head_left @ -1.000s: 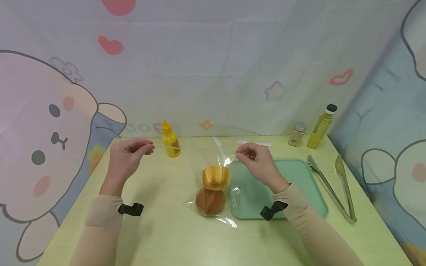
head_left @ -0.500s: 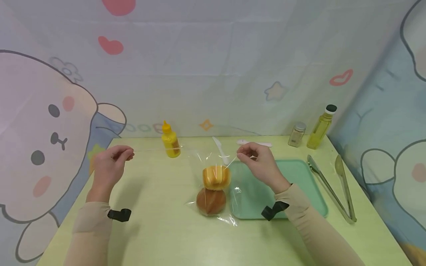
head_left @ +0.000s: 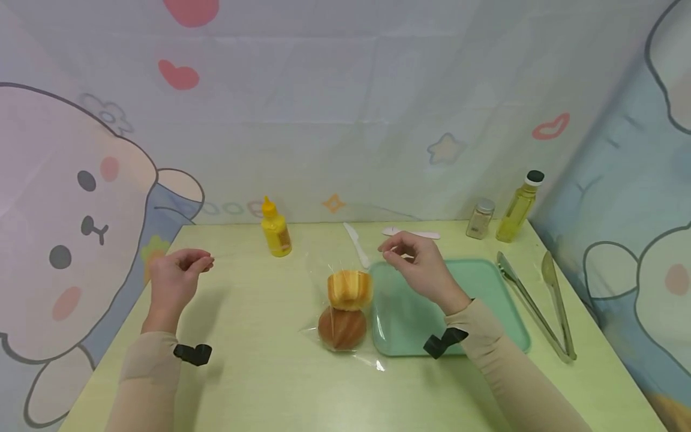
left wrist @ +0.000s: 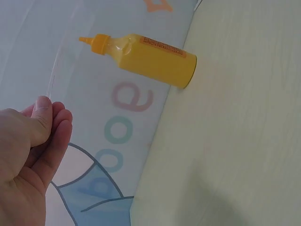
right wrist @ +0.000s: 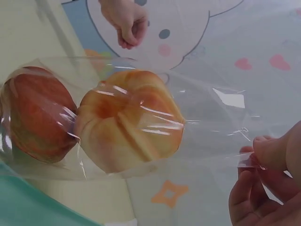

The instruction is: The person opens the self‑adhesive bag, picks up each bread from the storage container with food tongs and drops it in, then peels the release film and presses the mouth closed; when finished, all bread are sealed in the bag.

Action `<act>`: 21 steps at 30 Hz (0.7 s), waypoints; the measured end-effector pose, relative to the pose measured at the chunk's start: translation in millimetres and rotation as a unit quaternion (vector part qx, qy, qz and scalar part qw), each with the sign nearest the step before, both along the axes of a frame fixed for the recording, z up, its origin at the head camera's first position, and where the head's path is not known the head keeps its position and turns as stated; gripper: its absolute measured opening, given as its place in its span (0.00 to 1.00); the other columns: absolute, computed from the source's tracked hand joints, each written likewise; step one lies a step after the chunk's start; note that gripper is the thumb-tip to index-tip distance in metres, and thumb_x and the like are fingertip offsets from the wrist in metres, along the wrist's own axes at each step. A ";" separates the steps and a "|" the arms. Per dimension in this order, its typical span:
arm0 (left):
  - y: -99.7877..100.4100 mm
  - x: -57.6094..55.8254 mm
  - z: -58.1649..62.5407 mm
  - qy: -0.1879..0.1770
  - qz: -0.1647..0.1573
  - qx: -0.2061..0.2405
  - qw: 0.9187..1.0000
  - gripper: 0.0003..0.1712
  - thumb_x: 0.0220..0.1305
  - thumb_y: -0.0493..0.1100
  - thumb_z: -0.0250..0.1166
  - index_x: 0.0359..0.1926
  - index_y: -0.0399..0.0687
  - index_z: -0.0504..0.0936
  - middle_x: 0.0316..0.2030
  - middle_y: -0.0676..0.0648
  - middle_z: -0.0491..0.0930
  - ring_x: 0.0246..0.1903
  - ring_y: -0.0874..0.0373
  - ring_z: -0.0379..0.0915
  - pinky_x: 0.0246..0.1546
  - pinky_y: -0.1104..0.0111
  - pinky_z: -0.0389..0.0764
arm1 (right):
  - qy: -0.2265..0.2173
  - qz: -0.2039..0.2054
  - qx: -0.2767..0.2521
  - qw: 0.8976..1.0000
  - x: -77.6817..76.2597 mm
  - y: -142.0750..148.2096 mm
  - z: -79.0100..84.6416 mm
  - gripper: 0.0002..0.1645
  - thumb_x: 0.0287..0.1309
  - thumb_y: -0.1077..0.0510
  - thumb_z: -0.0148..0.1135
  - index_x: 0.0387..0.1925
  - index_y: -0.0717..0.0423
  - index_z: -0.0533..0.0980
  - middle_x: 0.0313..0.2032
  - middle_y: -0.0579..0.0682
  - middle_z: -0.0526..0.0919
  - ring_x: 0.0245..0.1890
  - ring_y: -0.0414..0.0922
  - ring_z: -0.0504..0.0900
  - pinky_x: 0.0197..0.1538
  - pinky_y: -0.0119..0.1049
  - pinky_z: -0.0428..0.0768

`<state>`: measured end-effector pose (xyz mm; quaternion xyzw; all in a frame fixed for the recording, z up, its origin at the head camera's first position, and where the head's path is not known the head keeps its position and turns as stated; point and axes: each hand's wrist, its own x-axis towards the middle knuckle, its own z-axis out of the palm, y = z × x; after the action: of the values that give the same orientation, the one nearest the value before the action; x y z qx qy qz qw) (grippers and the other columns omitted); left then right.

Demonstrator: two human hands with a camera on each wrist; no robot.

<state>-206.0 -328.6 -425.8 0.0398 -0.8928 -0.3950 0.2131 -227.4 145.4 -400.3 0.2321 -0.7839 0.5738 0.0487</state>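
Observation:
My left hand (head_left: 175,281) is raised at the left, thumb and fingertips together. In the left wrist view they pinch a thin clear strip (left wrist: 55,70) that runs upward from the fingertips. Right of centre, my right hand (head_left: 420,267) pinches the edge of a clear plastic bag (right wrist: 207,99). Inside the bag, a golden-yellow bread roll (head_left: 349,290) sits nearer the pinched end. A round brown bun (head_left: 342,329) lies against it at the other end. The bag hangs from the right fingers in the right wrist view.
A green tray (head_left: 459,312) lies beneath the right forearm. Metal tongs (head_left: 540,312) are at the far right. Behind stand a yellow squeeze bottle (head_left: 277,234), a spice jar (head_left: 480,219) and an oil bottle (head_left: 519,210). A white plastic knife (head_left: 357,245) and a pale pink utensil (head_left: 412,233) lie at the back.
My left hand has moved left, then slightly down. The strip stretched across toward the bag earlier and no longer shows there in the head view. The right hand has stayed nearly still.

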 end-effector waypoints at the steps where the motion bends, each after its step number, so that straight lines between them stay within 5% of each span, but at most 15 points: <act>1: -2.0 -0.2 -3.1 -0.004 0.001 -0.005 1.000 0.10 0.71 0.41 0.71 0.44 0.35 0.90 0.38 0.36 0.90 0.30 0.72 0.83 0.31 0.82 0.79 | -0.001 0.006 -0.001 1.000 0.0 0.4 -0.2 0.03 0.71 0.64 0.65 0.41 0.57 0.84 0.46 0.57 0.88 0.44 0.51 0.85 0.41 0.33 0.82; 9: -7.4 -2.1 -26.4 -0.071 -0.065 -0.081 0.992 0.05 0.72 0.34 0.68 0.44 0.34 0.86 0.36 0.38 0.90 0.35 0.46 0.89 0.31 0.76 0.83 | 0.002 0.052 0.007 0.999 0.0 3.1 0.1 0.04 0.74 0.64 0.62 0.43 0.61 0.81 0.50 0.54 0.89 0.44 0.48 0.86 0.45 0.36 0.84; 15: -2.9 -1.2 -37.1 -0.097 -0.120 -0.134 0.979 0.06 0.69 0.26 0.65 0.43 0.32 0.87 0.39 0.36 0.90 0.40 0.39 0.88 0.41 0.55 0.87 | -0.009 0.059 0.007 0.998 1.2 2.7 0.6 0.04 0.75 0.63 0.60 0.44 0.60 0.80 0.50 0.55 0.89 0.43 0.46 0.87 0.46 0.42 0.84; 21: 9.7 -3.1 -38.4 -0.101 -0.148 -0.167 0.969 0.14 0.67 0.28 0.60 0.49 0.35 0.88 0.48 0.34 0.88 0.54 0.32 0.81 0.55 0.40 0.80 | -0.017 0.049 0.001 0.999 1.2 2.0 -1.5 0.03 0.74 0.64 0.61 0.42 0.60 0.79 0.48 0.55 0.90 0.43 0.45 0.87 0.46 0.41 0.84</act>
<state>-209.1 -318.9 -464.2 -0.0892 -0.9590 -0.2612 0.0644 -226.2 147.4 -401.8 0.2607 -0.7728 0.5786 0.0066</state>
